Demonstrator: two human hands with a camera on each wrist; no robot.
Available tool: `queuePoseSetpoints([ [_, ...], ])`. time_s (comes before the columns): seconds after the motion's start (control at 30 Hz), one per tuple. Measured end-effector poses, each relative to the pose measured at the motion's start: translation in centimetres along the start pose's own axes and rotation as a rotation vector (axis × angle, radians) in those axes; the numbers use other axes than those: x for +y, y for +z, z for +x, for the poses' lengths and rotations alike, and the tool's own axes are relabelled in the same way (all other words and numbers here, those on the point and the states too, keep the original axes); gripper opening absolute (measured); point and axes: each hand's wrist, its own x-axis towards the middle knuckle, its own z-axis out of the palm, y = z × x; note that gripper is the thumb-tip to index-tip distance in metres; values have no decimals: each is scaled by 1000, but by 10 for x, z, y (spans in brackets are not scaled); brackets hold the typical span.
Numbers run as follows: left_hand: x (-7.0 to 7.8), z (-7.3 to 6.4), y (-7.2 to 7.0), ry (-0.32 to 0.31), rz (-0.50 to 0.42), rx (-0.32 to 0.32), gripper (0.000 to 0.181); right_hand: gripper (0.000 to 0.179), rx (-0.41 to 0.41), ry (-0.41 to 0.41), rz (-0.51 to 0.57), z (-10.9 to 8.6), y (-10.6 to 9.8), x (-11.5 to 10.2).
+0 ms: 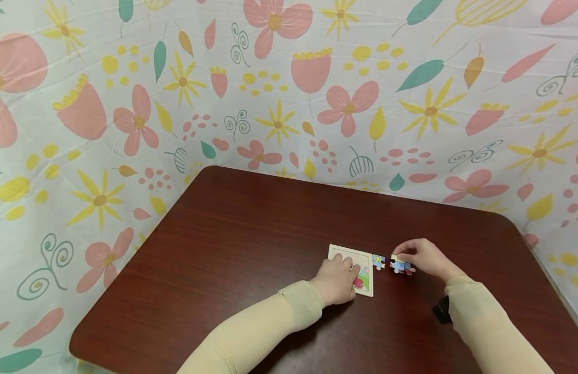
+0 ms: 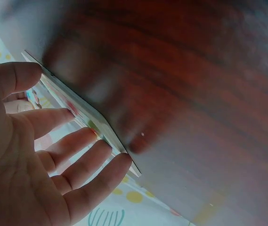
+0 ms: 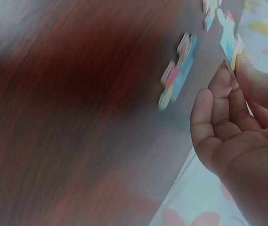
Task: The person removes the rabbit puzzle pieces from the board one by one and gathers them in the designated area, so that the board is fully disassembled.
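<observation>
Puzzle piece [image 3: 228, 40] pinched by my right hand [image 1: 424, 257], my left hand [image 1: 334, 280] resting, fingers spread, on the puzzle tray [image 1: 371, 280], another piece [image 1: 378, 261] beside the tray, dark table [image 1: 223, 234].

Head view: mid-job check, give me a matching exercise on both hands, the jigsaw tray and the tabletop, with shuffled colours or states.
1. Left hand
2. Right hand
3. Jigsaw tray
4. Tabletop

A. Dark reddish-brown
B. Pinching a jigsaw piece
C. Pale cream rim
D. Fingers resting on the tray

Pairs: 1-D, 2-B, 3-C, 4-A
</observation>
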Motion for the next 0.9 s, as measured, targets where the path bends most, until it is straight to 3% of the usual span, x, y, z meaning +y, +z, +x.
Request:
queuePoseSetpoints([
  [0.9, 1, 0, -1, -1, 3, -13, 60, 13, -12, 76, -63, -31, -22, 46],
])
